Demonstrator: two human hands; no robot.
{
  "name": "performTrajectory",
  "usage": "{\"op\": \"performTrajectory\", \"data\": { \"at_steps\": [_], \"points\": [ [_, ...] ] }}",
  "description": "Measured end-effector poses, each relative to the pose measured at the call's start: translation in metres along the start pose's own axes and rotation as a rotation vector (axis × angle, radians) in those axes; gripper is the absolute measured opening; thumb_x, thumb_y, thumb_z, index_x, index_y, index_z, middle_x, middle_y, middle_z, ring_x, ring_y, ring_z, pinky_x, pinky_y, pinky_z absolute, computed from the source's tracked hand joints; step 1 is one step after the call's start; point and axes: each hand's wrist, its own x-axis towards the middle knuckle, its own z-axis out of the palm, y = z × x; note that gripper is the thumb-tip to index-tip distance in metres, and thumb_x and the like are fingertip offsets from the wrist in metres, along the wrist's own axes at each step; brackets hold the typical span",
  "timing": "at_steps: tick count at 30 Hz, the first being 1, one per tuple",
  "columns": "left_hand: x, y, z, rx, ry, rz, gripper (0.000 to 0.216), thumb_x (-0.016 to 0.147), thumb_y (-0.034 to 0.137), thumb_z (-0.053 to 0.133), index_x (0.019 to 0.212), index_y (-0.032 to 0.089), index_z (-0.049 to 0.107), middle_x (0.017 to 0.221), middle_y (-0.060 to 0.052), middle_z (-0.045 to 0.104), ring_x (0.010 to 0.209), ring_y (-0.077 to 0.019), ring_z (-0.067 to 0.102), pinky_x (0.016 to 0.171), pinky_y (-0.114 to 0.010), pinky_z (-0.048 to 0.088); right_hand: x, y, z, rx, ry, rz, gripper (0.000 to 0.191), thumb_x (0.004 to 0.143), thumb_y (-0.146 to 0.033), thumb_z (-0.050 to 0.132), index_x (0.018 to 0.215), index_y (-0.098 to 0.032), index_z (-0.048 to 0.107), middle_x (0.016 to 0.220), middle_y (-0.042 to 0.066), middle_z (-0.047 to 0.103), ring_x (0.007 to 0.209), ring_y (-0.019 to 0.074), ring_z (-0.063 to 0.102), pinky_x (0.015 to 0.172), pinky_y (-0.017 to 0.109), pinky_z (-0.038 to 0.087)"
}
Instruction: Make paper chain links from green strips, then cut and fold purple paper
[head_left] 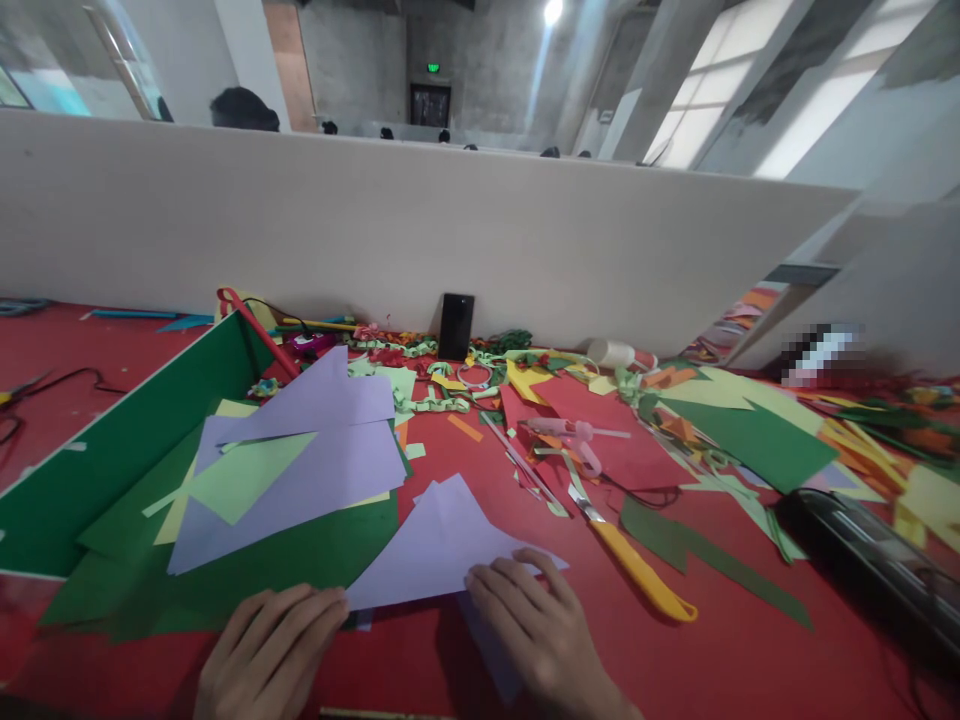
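A folded lilac paper sheet (pixel 442 540) lies on the red table (pixel 750 660) near the front edge. My left hand (pixel 270 650) rests flat at its left corner, fingers stretched out on the paper's edge. My right hand (pixel 536 625) presses down on the sheet's right part, fingers spread and flat. Neither hand grips anything. A yellow-handled utility knife (pixel 634 565) lies just right of my right hand.
Lilac, green and yellow sheets (pixel 292 470) pile on dark green paper at the left. Pink scissors (pixel 574 435), paper chains, scraps and a black phone (pixel 456 326) stand further back. A black cylinder (pixel 862 550) lies at right. A white partition wall runs behind.
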Motion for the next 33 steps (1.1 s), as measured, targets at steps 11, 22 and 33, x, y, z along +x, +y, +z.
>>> {"op": "performTrajectory", "data": {
  "at_steps": [11, 22, 33],
  "points": [
    [-0.014, -0.001, 0.004, 0.024, -0.017, 0.034, 0.031, 0.099, 0.008, 0.053, 0.120, 0.023, 0.071, 0.105, -0.006, 0.081, 0.099, -0.0217, 0.075, 0.092, -0.036, 0.053, -0.063, 0.066, -0.052, -0.257, -0.156, -0.052, 0.037, 0.105, -0.007, 0.042, 0.121, -0.020, 0.072, 0.113, 0.004, 0.080, 0.102, 0.0211, 0.072, 0.107, 0.043, 0.040],
    [-0.033, 0.011, 0.023, 0.044, -0.065, 0.026, 0.032, 0.103, 0.014, 0.049, 0.123, 0.024, 0.071, 0.115, -0.004, 0.080, 0.108, -0.0221, 0.073, 0.097, -0.035, 0.050, -0.050, 0.019, -0.043, -0.346, -0.085, 0.153, 0.042, 0.096, -0.007, 0.048, 0.132, -0.014, 0.067, 0.126, 0.010, 0.076, 0.112, 0.0261, 0.070, 0.117, 0.047, 0.032],
    [-0.044, 0.047, 0.055, 0.290, -0.066, -0.005, 0.036, 0.099, 0.023, 0.052, 0.130, 0.024, 0.070, 0.121, -0.006, 0.077, 0.106, -0.0213, 0.072, 0.106, -0.036, 0.044, -0.021, -0.077, 0.063, -0.111, 0.109, 0.066, 0.046, 0.111, -0.042, 0.034, 0.123, -0.020, 0.073, 0.126, 0.002, 0.076, 0.129, 0.0158, 0.061, 0.120, 0.034, 0.036]
  ]
}}
